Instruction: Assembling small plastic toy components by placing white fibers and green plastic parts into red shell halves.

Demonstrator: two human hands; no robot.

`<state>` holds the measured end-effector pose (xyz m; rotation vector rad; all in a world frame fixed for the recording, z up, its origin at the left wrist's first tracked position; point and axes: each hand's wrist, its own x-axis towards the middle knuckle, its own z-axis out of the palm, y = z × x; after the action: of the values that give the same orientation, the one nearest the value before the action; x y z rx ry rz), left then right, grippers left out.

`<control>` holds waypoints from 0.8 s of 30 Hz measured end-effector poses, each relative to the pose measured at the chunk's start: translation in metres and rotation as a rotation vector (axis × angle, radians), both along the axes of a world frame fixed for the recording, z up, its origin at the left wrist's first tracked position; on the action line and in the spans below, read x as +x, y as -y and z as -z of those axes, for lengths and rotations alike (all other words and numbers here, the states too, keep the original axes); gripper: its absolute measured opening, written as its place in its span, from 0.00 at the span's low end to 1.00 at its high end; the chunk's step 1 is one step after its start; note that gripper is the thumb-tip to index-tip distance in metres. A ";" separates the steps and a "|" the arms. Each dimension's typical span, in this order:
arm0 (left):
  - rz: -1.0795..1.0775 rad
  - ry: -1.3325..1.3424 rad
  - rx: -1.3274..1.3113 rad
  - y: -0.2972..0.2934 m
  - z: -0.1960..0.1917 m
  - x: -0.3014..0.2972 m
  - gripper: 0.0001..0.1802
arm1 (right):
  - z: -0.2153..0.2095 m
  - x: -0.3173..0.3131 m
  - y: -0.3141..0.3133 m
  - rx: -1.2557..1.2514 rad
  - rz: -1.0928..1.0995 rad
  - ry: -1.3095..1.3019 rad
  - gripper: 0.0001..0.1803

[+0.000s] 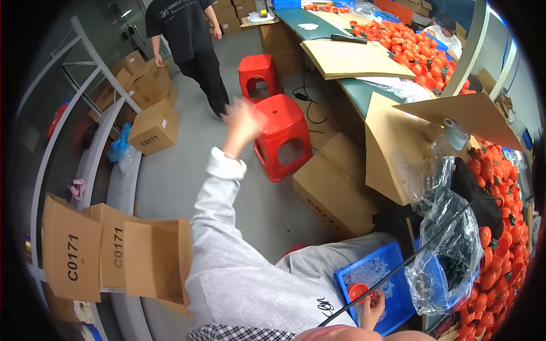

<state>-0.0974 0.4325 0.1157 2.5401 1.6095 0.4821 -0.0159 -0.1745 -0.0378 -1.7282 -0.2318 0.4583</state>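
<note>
My left arm, in a light grey sleeve, stretches out to the front left. My left hand [244, 125] is smeared by motion in front of a red plastic stool [281, 128], and its finger pose is unclear. Low on the right, my right hand [372, 311] has its fingers closed on a red cup-shaped plastic part [358, 292]. Both are over a blue tray [348, 271] by my lap, in which many small whitish bits [372, 270] lie scattered.
Red parts [495, 261] heap along the bench at right, beside a clear plastic bag [446, 256]. An open carton [387, 148] stands there; a closed carton [335, 182] sits below. More cartons [153, 256] stand left by metal shelving. A person in black [182, 34] stands ahead; another sits far right.
</note>
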 end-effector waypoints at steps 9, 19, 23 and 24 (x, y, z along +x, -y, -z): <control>0.318 0.627 -0.563 -0.033 -0.050 -0.059 0.29 | 0.002 0.001 -0.009 -0.061 -0.022 -0.005 0.12; 0.354 0.020 -0.854 -0.003 0.012 -0.051 0.31 | 0.012 0.003 0.003 -0.052 -0.004 -0.009 0.12; 0.363 0.014 -0.591 0.045 0.015 -0.028 0.30 | -0.004 0.008 -0.003 -0.184 -0.047 0.059 0.12; 0.521 0.063 -0.776 0.047 0.016 -0.023 0.28 | -0.004 0.008 -0.003 -0.199 -0.047 0.050 0.12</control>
<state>-0.1209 0.3852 0.0997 2.1476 0.8049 -0.1087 -0.0075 -0.1717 -0.0338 -1.9339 -0.2708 0.4858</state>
